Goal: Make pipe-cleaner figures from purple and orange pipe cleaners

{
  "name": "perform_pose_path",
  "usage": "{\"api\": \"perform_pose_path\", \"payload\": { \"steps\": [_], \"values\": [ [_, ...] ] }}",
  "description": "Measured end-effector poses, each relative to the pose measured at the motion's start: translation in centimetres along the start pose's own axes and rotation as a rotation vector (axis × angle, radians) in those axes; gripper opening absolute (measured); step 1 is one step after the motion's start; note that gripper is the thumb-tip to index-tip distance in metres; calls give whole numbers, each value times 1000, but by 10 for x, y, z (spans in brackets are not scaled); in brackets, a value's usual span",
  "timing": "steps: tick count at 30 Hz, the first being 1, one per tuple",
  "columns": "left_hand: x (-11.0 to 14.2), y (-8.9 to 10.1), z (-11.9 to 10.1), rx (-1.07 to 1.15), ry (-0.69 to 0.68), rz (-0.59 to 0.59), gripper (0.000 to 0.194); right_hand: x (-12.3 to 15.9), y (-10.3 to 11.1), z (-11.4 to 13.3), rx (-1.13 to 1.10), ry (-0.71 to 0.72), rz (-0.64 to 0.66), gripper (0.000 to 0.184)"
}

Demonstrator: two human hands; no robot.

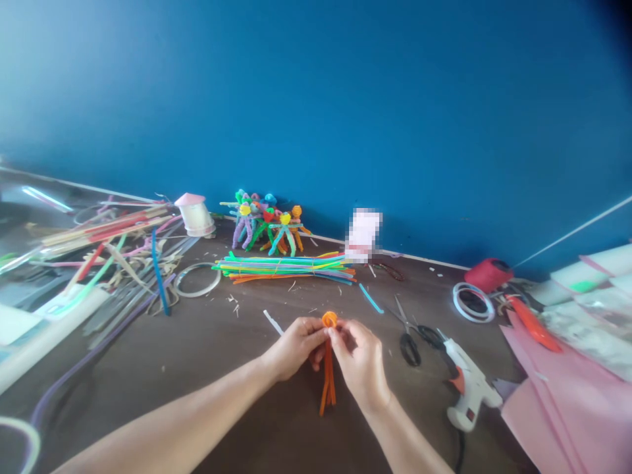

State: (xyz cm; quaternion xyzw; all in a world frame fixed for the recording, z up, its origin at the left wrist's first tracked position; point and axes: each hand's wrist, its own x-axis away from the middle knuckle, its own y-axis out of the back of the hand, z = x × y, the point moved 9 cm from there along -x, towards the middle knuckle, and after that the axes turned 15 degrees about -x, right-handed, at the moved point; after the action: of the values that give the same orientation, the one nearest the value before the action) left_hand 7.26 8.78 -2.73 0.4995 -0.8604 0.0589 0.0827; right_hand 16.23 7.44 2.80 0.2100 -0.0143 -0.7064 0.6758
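Note:
Both my hands pinch an orange pipe-cleaner figure (328,380) over the middle of the dark table. Its round coiled head (329,320) sticks up above my fingers, and several straight orange strands hang down below. My left hand (299,345) grips it from the left, thumb near the base of the head. My right hand (359,359) closes on it from the right, thumb and fingertips meeting the left ones. The exact join between the strands is hidden by my fingers. Behind lies a bundle of coloured pipe cleaners (286,267).
Finished pipe-cleaner figures (271,224) stand by the blue wall. To the right lie scissors (409,329), a glue gun (469,382), a tape roll (473,303) and pink sheets (557,401). Loose strips and sticks (113,230) crowd the left, beside a white pot (195,216) with a pink top.

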Motion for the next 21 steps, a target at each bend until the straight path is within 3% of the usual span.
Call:
{"api": "perform_pose_path", "payload": {
  "steps": [4,8,15,21],
  "values": [
    [-2,1,3,53,10,8,32,-2,-2,-16,-245,-135,24,25],
    [-3,3,7,100,27,-5,29,-4,-1,-33,-470,-272,-36,27],
    [-3,0,5,97,18,31,30,-1,-11,-43,-584,-382,5,34],
    [2,-1,-1,296,75,144,22,-1,-11,-43,-665,-380,-11,33]
  ]
}}
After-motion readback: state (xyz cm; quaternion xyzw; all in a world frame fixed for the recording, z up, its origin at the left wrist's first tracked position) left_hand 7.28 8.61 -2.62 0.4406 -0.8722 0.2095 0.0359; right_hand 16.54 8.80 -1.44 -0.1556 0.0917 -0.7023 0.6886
